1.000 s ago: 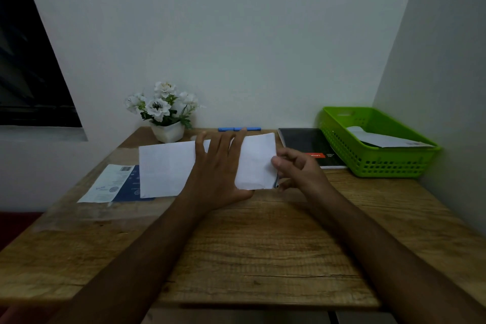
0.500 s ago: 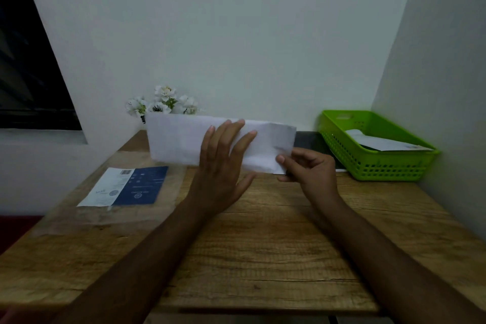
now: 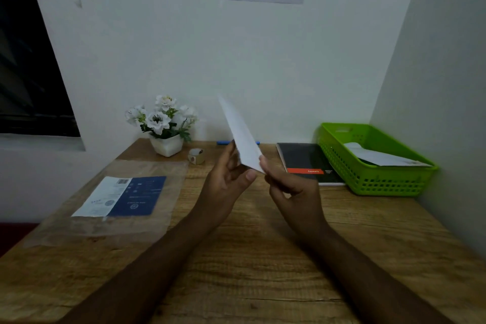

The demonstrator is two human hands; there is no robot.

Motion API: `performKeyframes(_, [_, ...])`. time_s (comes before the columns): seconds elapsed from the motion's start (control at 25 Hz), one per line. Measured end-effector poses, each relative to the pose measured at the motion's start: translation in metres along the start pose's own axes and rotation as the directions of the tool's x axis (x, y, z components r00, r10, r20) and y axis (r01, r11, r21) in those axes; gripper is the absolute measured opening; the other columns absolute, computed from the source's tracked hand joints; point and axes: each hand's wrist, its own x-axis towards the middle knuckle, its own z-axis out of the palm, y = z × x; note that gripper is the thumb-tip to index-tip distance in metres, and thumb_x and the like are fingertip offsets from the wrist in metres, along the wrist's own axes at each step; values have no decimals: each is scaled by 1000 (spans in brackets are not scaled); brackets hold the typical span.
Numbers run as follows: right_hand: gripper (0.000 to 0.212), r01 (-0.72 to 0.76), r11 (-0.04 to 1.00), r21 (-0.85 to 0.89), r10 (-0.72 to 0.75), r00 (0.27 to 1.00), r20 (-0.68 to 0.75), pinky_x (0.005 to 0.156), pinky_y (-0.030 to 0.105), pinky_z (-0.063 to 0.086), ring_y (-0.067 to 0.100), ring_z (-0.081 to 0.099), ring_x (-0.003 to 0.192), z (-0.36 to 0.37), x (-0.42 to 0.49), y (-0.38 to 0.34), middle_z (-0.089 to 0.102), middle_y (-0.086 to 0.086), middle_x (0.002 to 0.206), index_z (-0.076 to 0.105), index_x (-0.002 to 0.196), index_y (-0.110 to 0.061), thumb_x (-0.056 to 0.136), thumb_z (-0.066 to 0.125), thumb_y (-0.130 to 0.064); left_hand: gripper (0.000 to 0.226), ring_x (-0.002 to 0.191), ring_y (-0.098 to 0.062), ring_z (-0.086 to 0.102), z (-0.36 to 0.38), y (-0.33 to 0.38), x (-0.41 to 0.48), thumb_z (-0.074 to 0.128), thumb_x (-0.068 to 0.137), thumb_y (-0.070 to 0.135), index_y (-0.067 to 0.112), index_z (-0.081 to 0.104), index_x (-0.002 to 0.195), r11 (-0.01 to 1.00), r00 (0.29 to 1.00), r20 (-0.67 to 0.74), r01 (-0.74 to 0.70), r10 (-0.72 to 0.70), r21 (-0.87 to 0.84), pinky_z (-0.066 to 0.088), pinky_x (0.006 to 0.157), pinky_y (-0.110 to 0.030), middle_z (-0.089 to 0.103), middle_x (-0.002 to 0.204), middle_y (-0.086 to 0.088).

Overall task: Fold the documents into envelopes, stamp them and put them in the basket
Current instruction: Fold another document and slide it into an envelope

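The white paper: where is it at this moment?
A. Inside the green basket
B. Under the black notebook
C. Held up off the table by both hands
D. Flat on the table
C: the white paper is raised edge-on, pinched at its lower end by the left hand and the right hand.

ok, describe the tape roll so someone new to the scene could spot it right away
Start at the wooden desk and look to its back edge by the wall, where a white pot of white flowers stands. The tape roll sits just right of that pot, left of the raised paper. It is the only small, pale ring there.
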Motion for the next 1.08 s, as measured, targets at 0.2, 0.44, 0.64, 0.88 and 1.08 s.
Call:
performKeyframes(0.2, [49, 147, 982, -118, -104, 944, 314, 112, 34, 38, 12, 43, 137, 7, -4, -9, 54, 2, 140, 65, 124, -12, 79, 56, 6, 26, 98, -8, 65, -2, -2, 5, 56, 91, 11, 24, 54, 114, 999, 960, -278, 38, -27, 33, 53, 73, -16, 67, 103, 9])
performKeyframes(0.44, [36, 15, 961, -277, -105, 944, -313, 96, 34, 45, 13, 56, 112, -23, 14, -5, 69, 1, 116, 73, 102, -12, 77, 61, 11, 25, 101, -18, 63, -24, -1, 14, 54, 92, 7, 29, 58, 104, 995, 932, -361, 67, -37, 72, 52, 84, -35, 66, 109, -2])
performKeyframes(0.64, [33, -397, 918, -4, 313, 728, -610, 95, 17, 43, 17, 54, 114, -62, 22, 19, 62, 10, 123, 61, 124, -6, 91, 63, -7, 20, 76, -13, 70, -50, -7, 16, 56, 90, 8, 27, 62, 96, 982, 913, -364, 190, -183, -17, 57, 55, -27, 73, 85, 7])
performKeyframes(0.88, [15, -656, 628, 419, 749, 655, -98, 60, 22, 57, 8, 72, 75, -73, 21, 22, 77, -2, 86, 71, 102, -17, 89, 66, -11, 7, 70, -8, 70, -77, -10, 13, 64, 87, 20, 25, 66, 91, 934, 875, -364, 356, -319, 37, 51, 50, -18, 74, 78, 9])
performKeyframes(1.08, [46, -779, 619, 100, 740, 621, 256, 66, 32, 60, 22, 73, 84, -105, 5, 18, 76, 10, 95, 62, 121, -21, 82, 69, 3, 17, 74, -15, 70, -93, -10, 9, 73, 78, 27, 21, 68, 93, 802, 856, -216, 516, -470, 300, 53, 57, -25, 74, 87, -1])
